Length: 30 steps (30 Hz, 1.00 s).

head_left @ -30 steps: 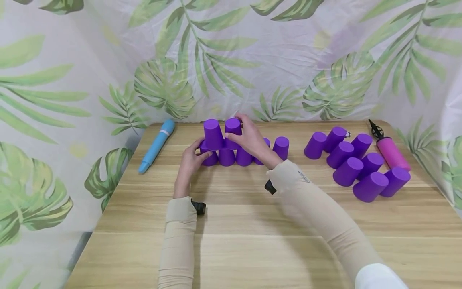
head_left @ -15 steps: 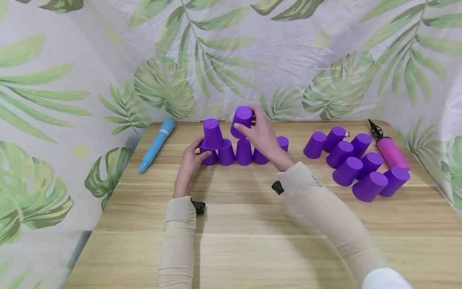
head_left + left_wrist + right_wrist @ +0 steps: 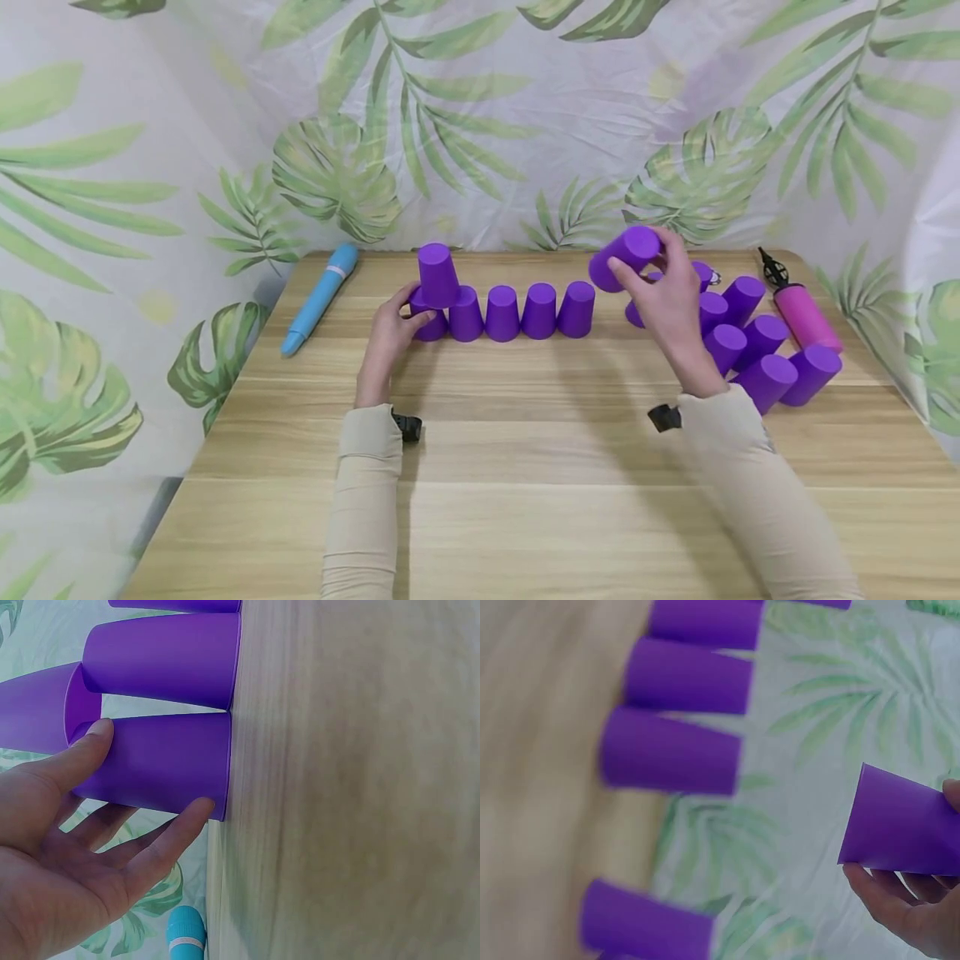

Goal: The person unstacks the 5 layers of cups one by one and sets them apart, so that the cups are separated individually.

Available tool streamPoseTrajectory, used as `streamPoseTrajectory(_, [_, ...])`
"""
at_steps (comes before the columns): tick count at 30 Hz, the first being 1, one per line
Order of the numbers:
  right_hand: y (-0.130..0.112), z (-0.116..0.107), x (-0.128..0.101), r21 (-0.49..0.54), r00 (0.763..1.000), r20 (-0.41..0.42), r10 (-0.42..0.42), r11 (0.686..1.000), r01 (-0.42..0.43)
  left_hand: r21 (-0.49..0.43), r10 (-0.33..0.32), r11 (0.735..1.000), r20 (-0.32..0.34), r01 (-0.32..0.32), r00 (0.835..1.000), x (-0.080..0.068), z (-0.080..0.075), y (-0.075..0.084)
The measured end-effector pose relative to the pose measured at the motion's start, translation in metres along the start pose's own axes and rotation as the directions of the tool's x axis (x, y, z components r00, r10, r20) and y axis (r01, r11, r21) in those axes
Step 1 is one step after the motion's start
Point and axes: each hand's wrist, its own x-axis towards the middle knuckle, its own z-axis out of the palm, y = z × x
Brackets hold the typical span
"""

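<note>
A row of several upside-down purple cups (image 3: 502,315) stands along the back of the table. One more purple cup (image 3: 438,277) rests upside down across the two leftmost. My left hand (image 3: 390,335) steadies the leftmost cup (image 3: 161,765), thumb near its top and fingers along its far side. Raised above the table right of the row, my right hand (image 3: 670,304) grips another purple cup (image 3: 621,260), which tilts with its mouth toward the lower left. In the right wrist view the thumb and fingers hold that cup (image 3: 900,825) from opposite sides.
A loose group of purple cups (image 3: 763,337) stands upside down at the right, partly hidden behind my right hand. Beyond it lies a pink pump (image 3: 806,317) with a black end. A blue tube-shaped object (image 3: 321,300) lies at the back left. A leaf-print cloth (image 3: 480,125) hangs behind the table.
My right hand has lifted a cup off the row's second level and carried it right, toward the loose group, tilting it. My left hand has stayed at the leftmost cup.
</note>
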Motion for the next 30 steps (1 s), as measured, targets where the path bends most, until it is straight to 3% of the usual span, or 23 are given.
streamPoseTrajectory(7, [0.035,-0.029,-0.024,-0.173,0.991,-0.036,0.132,0.975,-0.136,0.009,0.009,1.0,0.0,-0.009,1.0,0.0,0.0,0.002])
streamPoseTrajectory(14, [0.055,-0.038,-0.041,-0.243,0.973,0.015,0.231,0.945,-0.22,0.006,0.002,1.0,-0.002,-0.002,1.0,-0.001,0.001,0.0])
streamPoseTrajectory(30, [0.088,-0.046,-0.05,-0.35,0.947,0.054,0.317,0.894,-0.279,0.001,-0.006,1.0,-0.001,0.006,1.0,-0.002,0.0,0.001])
